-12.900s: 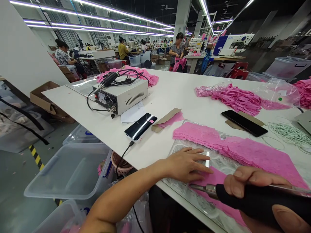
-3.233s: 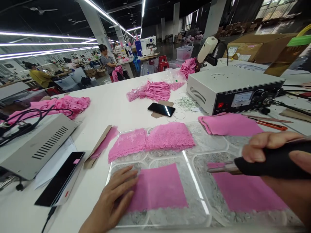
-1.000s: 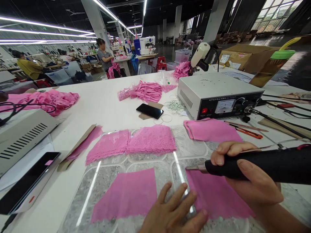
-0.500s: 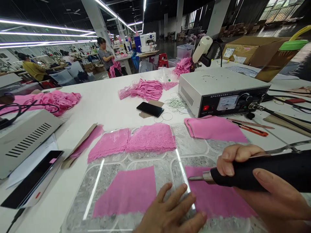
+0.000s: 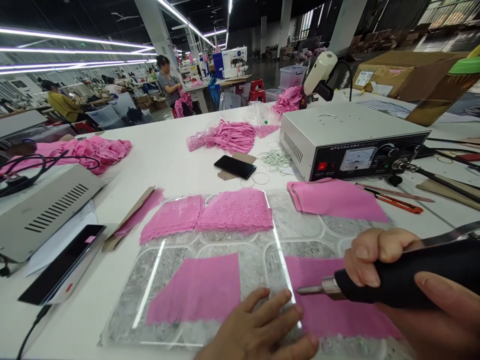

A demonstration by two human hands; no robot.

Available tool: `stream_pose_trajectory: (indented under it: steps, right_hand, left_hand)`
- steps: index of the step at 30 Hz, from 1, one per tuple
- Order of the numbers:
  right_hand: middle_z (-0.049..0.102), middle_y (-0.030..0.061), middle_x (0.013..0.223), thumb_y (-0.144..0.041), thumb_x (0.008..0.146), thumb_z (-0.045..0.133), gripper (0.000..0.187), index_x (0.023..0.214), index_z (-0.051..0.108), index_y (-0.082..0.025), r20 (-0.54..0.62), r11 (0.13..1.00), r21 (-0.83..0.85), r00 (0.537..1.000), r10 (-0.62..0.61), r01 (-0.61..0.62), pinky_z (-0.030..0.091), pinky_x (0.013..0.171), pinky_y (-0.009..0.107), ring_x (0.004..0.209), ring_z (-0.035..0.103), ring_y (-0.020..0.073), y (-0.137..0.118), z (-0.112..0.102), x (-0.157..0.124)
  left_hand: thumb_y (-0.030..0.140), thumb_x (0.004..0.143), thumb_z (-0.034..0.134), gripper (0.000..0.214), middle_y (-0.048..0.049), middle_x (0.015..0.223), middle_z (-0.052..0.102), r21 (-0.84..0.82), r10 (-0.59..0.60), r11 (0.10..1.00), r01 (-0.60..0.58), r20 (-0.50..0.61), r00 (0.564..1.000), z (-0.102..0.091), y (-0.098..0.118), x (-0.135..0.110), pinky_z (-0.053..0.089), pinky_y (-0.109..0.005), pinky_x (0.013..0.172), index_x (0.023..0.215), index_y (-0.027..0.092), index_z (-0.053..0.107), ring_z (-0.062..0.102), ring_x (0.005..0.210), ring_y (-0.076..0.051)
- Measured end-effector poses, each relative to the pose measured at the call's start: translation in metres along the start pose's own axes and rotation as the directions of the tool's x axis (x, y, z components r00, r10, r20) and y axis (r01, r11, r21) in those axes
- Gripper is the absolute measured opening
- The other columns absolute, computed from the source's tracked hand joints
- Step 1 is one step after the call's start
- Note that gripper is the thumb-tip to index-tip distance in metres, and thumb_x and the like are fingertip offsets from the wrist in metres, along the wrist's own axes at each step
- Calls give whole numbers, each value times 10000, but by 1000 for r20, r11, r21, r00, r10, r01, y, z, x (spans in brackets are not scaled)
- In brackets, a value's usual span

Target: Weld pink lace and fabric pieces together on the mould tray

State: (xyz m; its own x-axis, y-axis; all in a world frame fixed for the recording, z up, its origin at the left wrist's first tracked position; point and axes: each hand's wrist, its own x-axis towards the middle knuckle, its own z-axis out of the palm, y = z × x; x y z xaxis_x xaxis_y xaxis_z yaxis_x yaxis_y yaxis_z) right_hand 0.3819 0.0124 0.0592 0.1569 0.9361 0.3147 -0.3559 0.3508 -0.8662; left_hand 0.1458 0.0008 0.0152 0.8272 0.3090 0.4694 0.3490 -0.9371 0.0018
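My right hand (image 5: 378,260) grips a black handheld ultrasonic welding gun (image 5: 408,272) with a lever along its top. Its thin metal tip points left, over the left part of a pink fabric piece (image 5: 337,320); whether it touches the cloth I cannot tell. Fingers spread, my left hand (image 5: 258,325) lies palm down on the clear patterned mat (image 5: 123,300), its fingertips at that piece's left edge. Another pink piece (image 5: 202,290), with a slanted corner, lies flat to the left. Behind it are stacked pink lace pieces (image 5: 236,212), and at the right a pile of pink fabric (image 5: 333,200).
A grey control box (image 5: 345,140) with a dial and cable stands at back right, near an orange cutter (image 5: 399,201). A phone (image 5: 235,167), green rubber bands (image 5: 275,159) and pink straps (image 5: 232,136) lie behind the mat. Another grey box (image 5: 48,207) is at left. Co-workers sit farther off.
The welding gun's tip has shifted slightly toward me, near the fabric's left edge. My left hand stays spread in nearly the same place. The whole view has shifted a little.
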Motion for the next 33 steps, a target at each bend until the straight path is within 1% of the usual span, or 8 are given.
stream_pose_trajectory:
  steps: [4,16,22,24,26,29,31,33]
  right_hand:
    - [510,7,652,-409,819,614,159,816,591,-252,88,998,-60,995,39,-34,505,450,288,517,527,164,-4,0,-5]
    - [525,6,653,-441,811,629,178,799,598,-266,120,996,-89,992,36,-26,506,420,283,481,527,158,-4,4,-2]
    - [539,17,686,-429,827,625,168,801,593,-267,126,995,-75,989,77,-68,503,434,299,503,531,168,-6,6,-6]
    - [527,15,684,-425,813,641,168,792,598,-264,76,994,-53,993,95,-91,502,445,309,519,530,173,-7,5,-5]
    - [511,12,691,-402,784,667,162,780,609,-251,-22,998,-14,998,55,-55,503,455,311,524,521,167,-8,0,-3]
    - [498,18,714,-299,756,657,79,773,627,-228,-164,994,-31,980,-109,106,510,480,323,542,508,162,-10,-13,3]
    - [505,26,730,-224,749,620,34,777,641,-225,-223,976,-102,951,-212,193,515,512,340,569,510,168,-11,-22,5]
    - [518,26,729,-205,746,611,56,774,655,-225,-252,961,-150,931,-265,233,514,519,339,575,512,167,-12,-27,6]
  left_hand:
    - [296,990,517,194,24,1209,656,-24,-5,1000,6,47,999,-4,1,3,435,-273,1013,1126,304,655,564,1192,-143]
    - [283,984,524,173,24,1151,673,-49,-16,999,16,8,1000,-3,0,5,438,-263,995,1083,299,665,583,1158,-142]
    - [296,988,520,193,21,1182,667,-43,2,999,1,56,998,-4,-1,3,442,-263,998,1125,307,656,573,1178,-143]
    - [306,985,528,204,27,1215,658,-38,13,999,-11,43,999,-2,-2,-1,429,-259,1015,1151,316,647,552,1212,-140]
    - [326,986,524,231,17,1258,640,-17,1,1000,-1,26,1000,1,-3,-4,413,-263,1034,1189,312,633,524,1252,-145]
    - [495,985,447,401,-53,1359,573,58,-75,996,75,-4,997,8,-8,-5,400,-318,1046,1281,263,588,459,1322,-203]
    - [612,954,395,557,-100,1400,528,113,-107,988,109,-23,994,15,-11,-3,374,-376,1060,1315,223,563,401,1363,-259]
    - [663,922,408,616,-112,1408,515,145,-103,984,107,-37,994,22,-13,1,324,-425,1088,1314,212,559,350,1388,-294]
